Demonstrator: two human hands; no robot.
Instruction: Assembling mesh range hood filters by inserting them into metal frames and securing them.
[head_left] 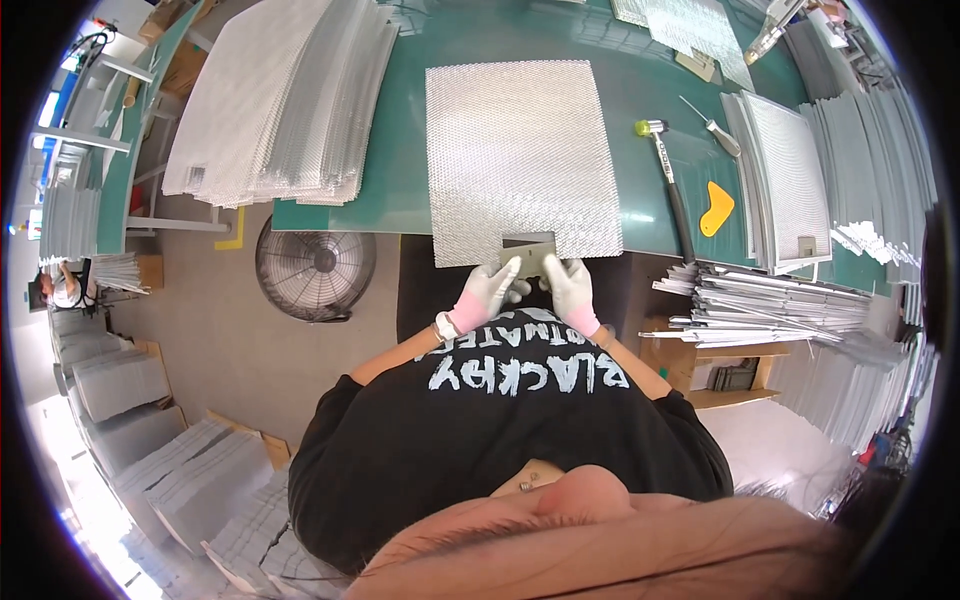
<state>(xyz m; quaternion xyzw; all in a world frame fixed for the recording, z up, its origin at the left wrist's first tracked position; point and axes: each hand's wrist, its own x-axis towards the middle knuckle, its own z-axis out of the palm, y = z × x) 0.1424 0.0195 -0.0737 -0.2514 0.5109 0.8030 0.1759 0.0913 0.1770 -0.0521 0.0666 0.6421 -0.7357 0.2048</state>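
Observation:
A silvery mesh sheet lies in front of me, its near edge jutting over the table's front edge. Near the middle of that edge is a rectangular cut-out. A small grey-green plate sits at the cut-out, gripped from both sides. My left hand, in a white and pink glove, is closed on the plate's left end with the thumb on top. My right hand, gloved alike, is closed on its right end. Whether the plate is seated in the mesh I cannot tell.
On the green table stand mesh sheet stacks at left and framed filter panels at right. A mallet, a screwdriver and a yellow angled piece lie between. Metal strips project at the near right; a floor fan stands left.

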